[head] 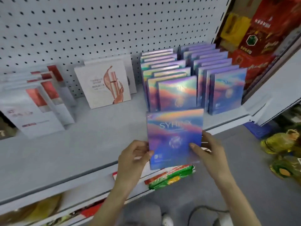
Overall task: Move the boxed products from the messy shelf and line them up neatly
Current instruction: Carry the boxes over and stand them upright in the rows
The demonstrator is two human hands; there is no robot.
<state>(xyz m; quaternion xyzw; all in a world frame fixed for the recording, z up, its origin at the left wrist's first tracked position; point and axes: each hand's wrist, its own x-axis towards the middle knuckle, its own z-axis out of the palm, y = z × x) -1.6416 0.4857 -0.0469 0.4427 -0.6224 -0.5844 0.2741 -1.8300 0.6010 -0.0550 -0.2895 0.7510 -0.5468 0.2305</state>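
Both hands, left (135,154) and right (206,149), pinch the upright iridescent box (175,137) by its side edges, directly in front of the left row (164,75) on the shelf (81,144), faces parallel.

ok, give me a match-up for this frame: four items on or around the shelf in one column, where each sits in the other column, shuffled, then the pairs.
Things
1. shiny purple box
2. white box with lipstick picture
3. red cartons
4. green packets

Places
A. below the shelf edge, under the held box
B. held between left hand and right hand
C. far right, beyond the shelf's end
D. standing by the pegboard, mid-shelf

Pairs: 1-B, 2-D, 3-C, 4-A
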